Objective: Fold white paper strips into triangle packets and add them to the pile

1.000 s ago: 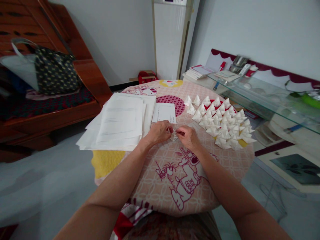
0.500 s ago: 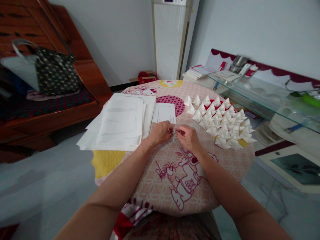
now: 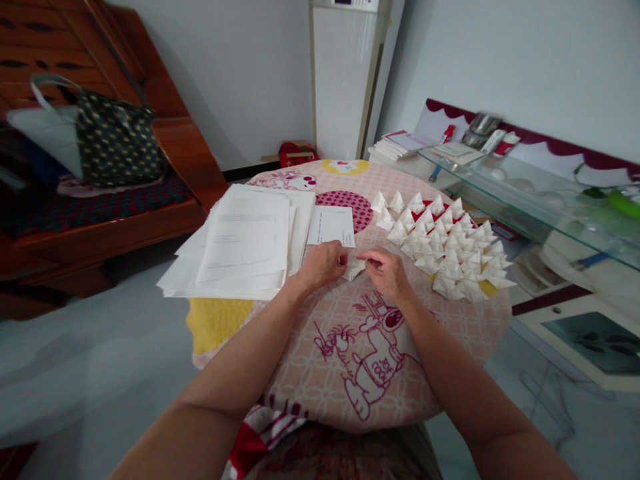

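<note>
A small piece of folded white paper (image 3: 354, 269) is between my two hands, above the middle of the cloth-covered table (image 3: 310, 360). My left hand (image 3: 325, 263) is closed on its left side, fingers curled and pinching. On its right side my right hand (image 3: 387, 270) is closed too, thumb and forefinger at the paper's edge. Just beyond my hands lies a small printed sheet (image 3: 331, 225). To the left is a thick pile of white papers (image 3: 245, 240). Rows of pointed folded paper pieces (image 3: 450, 243) stand on the right side of the table.
A glass shelf (image 3: 530, 193) with containers and a stack of booklets (image 3: 397, 143) stands close on the right. On the left is a wooden bench (image 3: 185, 160) with a dark patterned bag (image 3: 117, 140). A tall white cabinet unit (image 3: 345, 73) stands behind the table.
My right hand has shifted slightly to the right, and the hands are a little farther apart. More of the folded paper shows between them. The view has shifted slightly.
</note>
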Demonstrator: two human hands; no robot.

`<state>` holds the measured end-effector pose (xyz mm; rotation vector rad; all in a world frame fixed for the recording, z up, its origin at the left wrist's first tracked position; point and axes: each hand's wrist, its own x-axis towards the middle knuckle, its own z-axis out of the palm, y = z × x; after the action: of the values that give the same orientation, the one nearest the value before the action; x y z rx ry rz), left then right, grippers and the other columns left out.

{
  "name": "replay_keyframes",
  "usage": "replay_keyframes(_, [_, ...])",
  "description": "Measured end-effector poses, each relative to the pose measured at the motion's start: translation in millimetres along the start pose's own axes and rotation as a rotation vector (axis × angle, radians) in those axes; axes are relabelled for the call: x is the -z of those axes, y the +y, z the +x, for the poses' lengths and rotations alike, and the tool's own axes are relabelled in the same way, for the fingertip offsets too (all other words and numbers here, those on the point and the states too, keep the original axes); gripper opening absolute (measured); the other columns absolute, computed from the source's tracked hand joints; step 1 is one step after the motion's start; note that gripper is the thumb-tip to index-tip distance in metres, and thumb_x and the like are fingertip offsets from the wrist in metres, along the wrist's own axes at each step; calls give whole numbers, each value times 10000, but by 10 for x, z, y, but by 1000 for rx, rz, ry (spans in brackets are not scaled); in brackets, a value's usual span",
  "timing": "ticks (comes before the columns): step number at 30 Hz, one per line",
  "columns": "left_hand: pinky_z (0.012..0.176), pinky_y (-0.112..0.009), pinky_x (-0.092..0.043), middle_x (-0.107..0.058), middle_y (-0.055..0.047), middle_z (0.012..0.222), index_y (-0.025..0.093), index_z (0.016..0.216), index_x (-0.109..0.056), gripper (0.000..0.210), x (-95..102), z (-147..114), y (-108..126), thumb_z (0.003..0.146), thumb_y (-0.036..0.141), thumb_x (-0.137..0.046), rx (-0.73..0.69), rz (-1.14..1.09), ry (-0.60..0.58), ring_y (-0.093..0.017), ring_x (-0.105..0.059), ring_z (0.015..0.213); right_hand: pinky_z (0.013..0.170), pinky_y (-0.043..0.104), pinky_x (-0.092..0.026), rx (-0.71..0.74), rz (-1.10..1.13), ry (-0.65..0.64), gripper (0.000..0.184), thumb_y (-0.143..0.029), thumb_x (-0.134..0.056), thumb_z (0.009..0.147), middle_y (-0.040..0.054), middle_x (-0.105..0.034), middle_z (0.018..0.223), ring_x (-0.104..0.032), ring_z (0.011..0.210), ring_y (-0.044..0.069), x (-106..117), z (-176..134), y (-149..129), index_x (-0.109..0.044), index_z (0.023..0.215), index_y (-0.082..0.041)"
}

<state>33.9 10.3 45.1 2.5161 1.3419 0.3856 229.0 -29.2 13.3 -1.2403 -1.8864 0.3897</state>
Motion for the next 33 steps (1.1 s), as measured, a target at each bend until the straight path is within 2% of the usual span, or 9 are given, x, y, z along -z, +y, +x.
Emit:
replay_keyframes(7, [771, -262, -500, -734, -64, 943, 164, 838, -754, 174, 20, -2, 46, 828, 108, -589, 10, 33, -21, -172, -663, 827, 804, 317, -539, 71, -30, -21, 293, -23, -519, 759, 64, -753, 887, -692, 880, 211, -32, 21, 45, -751, 800, -197])
replay_keyframes(13, [778, -286, -496, -730, -80, 983, 167, 871, -757, 182, -8, -7, 31, 846, 123, -582, 6, 42, -16, -200, -679, 875, 665, 281, -474, -14, -174, -3, 144, -114, -599, 805, 73, -714, 800, -621, 711, 181, -92, 38, -40, -710, 741, -181])
replay_keyframes(16, [768, -289, -495, -727, -77, 985, 173, 877, -757, 173, -35, -4, 5, 857, 153, -586, -6, 41, -9, -204, -681, 878, 656, 280, -449, -76, -252, 20, 174, -205, -662, 839, 68, -698, 743, -603, 698, 180, -126, 47, -76, -674, 666, -189])
replay_keyframes(20, [771, -282, -494, -729, -74, 987, 172, 872, -754, 181, -43, 1, -3, 859, 145, -575, -7, 46, -8, -199, -684, 886, 688, 286, -460, -118, -273, 13, 94, -135, -661, 785, 76, -730, 801, -631, 734, 193, -138, 44, -106, -706, 721, -188])
replay_keyframes(26, [784, -279, -500, -733, -81, 983, 164, 867, -756, 188, -15, -7, 28, 847, 112, -577, 7, 43, -19, -198, -687, 889, 711, 302, -457, -205, -308, -56, 206, -56, -624, 731, 93, -755, 878, -625, 705, 192, -103, 41, -183, -759, 848, -158])
replay_keyframes(31, [789, -273, -504, -731, -78, 972, 164, 865, -754, 183, 4, -13, 39, 844, 113, -579, 10, 46, -24, -195, -686, 888, 691, 296, -420, -179, -358, -111, 126, -92, -636, 783, 98, -718, 799, -618, 739, 203, -74, 56, -232, -726, 726, -160])
replay_keyframes(33, [786, -273, -503, -732, -77, 971, 164, 867, -752, 177, 7, -11, 39, 848, 123, -582, 12, 57, -28, -195, -686, 885, 685, 293, -408, -174, -362, -122, 166, -135, -645, 830, 94, -698, 768, -607, 730, 197, -68, 60, -240, -703, 677, -162])
